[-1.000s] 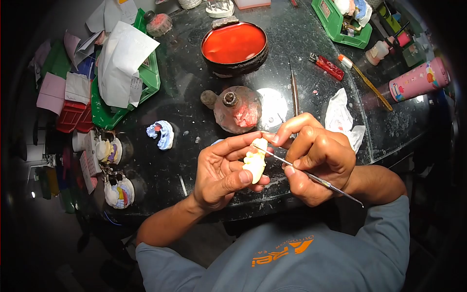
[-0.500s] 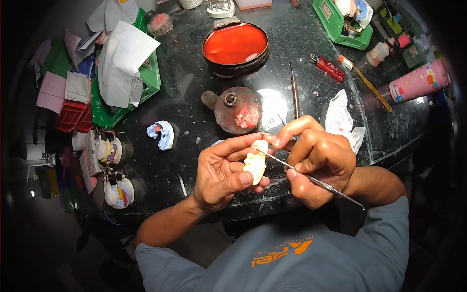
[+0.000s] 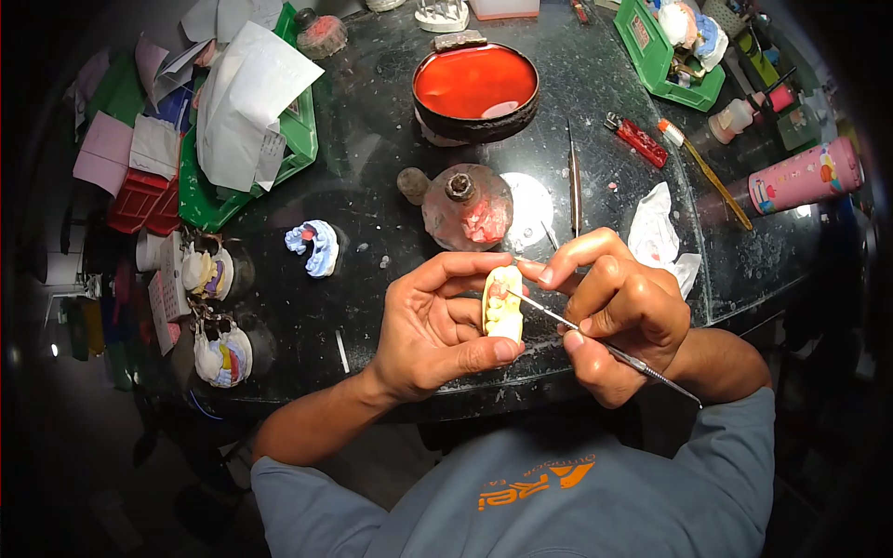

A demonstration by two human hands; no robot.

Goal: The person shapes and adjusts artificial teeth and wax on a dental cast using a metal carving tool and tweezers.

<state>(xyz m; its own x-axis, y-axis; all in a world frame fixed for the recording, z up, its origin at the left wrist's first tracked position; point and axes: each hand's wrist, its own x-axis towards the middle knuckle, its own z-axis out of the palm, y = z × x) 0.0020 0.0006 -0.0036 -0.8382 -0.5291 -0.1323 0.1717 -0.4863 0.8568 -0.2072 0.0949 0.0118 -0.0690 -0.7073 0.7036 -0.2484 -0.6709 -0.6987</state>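
So the yellow dental cast [image 3: 503,321] is sitting up in the left hand [image 3: 433,321], over the near edge of the table [image 3: 372,177]. Its long axis is running pretty much 12 to 6 o'clock, rounded end pointing at 12. The left hand is clamping it, fingers at the top and thumb down by 6. The right hand [image 3: 628,321] is pinching a skinny metal tool [image 3: 628,359], tip touching a pinkish patch near the cast's upper end, shaft slanting off toward 4.

The cast is looking matte and chalky with bumpy teeth; the tool is shiny, knurled and hooked at its far end. Compared with a second ago, the cast is turning its tooth row more to the camera, and the table stuff is showing further right in view.

Going outward, a cloudy round glass jar [image 3: 467,209] is standing at 11, a dark bowl [image 3: 476,130] of glossy red stuff is sitting near 12, crumpled white tissue [image 3: 654,228] is lying at 2, and a blue cast [image 3: 322,256] is resting between 9 and 10.
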